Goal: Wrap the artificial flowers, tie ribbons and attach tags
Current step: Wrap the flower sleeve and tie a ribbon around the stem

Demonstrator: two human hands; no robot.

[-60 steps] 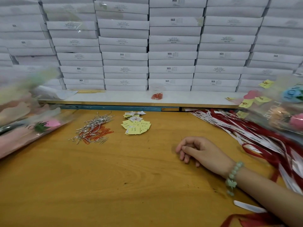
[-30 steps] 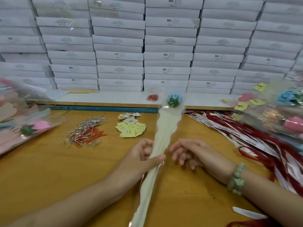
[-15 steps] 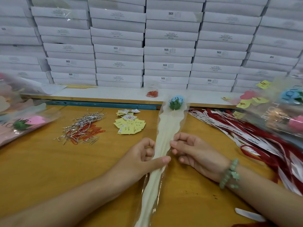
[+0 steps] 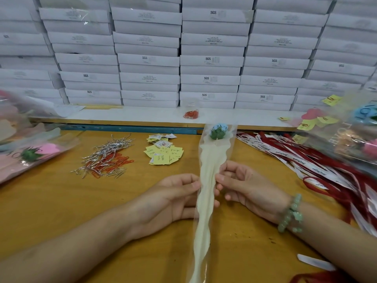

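Sleeved flower [image 4: 204, 231], long axis near-to-far; we pinch its middle with left hand [image 4: 173, 201] and right hand [image 4: 248, 188] from opposite sides, equally close.

Room over table [image 4: 51, 211] front-left; clips [image 4: 106, 160], tags [image 4: 164, 154] ahead; ribbons [image 4: 306, 160] crowd right; boxes [image 4: 149, 58] wall rear.

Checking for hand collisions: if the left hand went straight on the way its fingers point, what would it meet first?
The wrapped flower's sleeve, which the left hand pinches. Its fingers point right; just past the sleeve is the right hand, pinching the other edge. Their depth gap is unclear.
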